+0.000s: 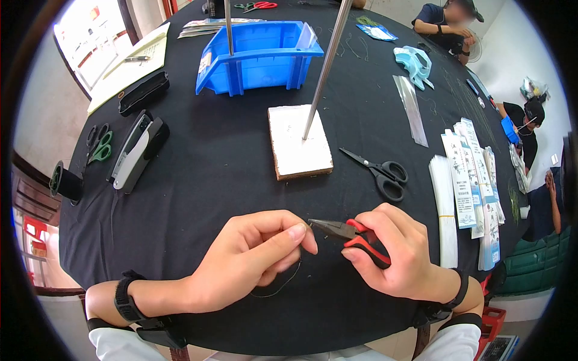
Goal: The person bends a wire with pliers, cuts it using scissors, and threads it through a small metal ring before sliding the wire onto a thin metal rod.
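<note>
My right hand (403,256) grips red-handled needle-nose pliers (334,228), their dark jaws pointing left. Close to the jaw tips, the thumb and index finger of my left hand (259,249) are pinched together on a thin cord or wire (283,288). Its loose end curves down below that hand onto the black cloth. Whether the jaws touch the strand is too small to tell. Beyond the pliers lie black scissors (382,174), blades toward the upper left. A white-topped block (295,147) with an upright metal rod (321,78) stands in front of my hands.
A blue bin (256,66) stands behind the block. On the left are a stapler (139,153), a black case (143,93) and green-handled scissors (100,147). Printed packets (469,180) and white sleeves (442,210) lie right. Other people (448,27) sit around the table.
</note>
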